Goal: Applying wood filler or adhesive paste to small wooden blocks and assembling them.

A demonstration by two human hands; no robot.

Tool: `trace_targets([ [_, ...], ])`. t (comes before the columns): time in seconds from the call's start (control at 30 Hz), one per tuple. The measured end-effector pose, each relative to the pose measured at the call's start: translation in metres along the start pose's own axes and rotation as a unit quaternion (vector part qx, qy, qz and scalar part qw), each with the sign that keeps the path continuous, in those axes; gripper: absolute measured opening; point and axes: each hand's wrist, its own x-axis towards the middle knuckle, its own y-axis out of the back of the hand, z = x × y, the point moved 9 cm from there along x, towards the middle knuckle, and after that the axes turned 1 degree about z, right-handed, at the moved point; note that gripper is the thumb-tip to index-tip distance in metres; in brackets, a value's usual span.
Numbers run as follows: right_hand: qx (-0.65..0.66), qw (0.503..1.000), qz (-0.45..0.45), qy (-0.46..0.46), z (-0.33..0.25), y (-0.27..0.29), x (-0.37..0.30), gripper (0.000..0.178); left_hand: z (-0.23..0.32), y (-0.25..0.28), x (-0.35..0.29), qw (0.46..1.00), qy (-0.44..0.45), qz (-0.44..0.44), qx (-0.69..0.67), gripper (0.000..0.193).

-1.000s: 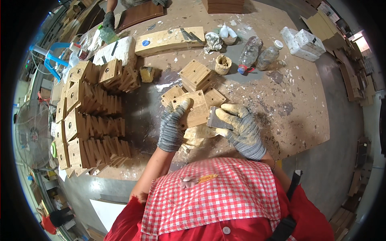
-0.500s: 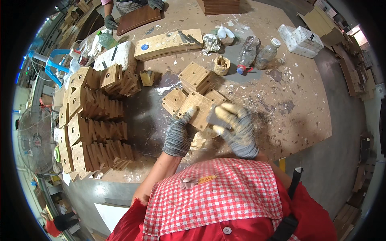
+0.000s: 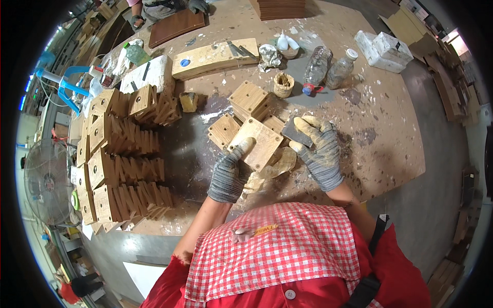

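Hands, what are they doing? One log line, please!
left hand: holds square wooden plate; right hand: holds gray sanding block; beyond: wooden plate stack

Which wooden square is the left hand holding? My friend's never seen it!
On the big stained table, find the small stack of wooden squares near the middle. Just below it in view, the gloved left hand holds a square wooden plate. Unlike its neighbours, this square is gripped by a hand.

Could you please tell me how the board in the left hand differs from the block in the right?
The board is pale wood; the block is dark grey. The board is larger; the block is smaller. The board has corner holes; the block shows none. Both are held, by left hand and right hand respectively.
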Motion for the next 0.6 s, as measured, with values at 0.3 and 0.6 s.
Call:
trace_targets([
  [0.3,0.106,0.994,0.013,-0.031,0.007,-0.010,-0.016,0.046,0.006,0.003,-0.007,0.975,0.060,0.014,0.213,0.078],
  [0.6,0.090,0.995,0.039,-0.001,-0.010,0.002,-0.004,0.046,0.000,-0.013,-0.011,0.988,0.086,-0.037,0.121,0.037],
])
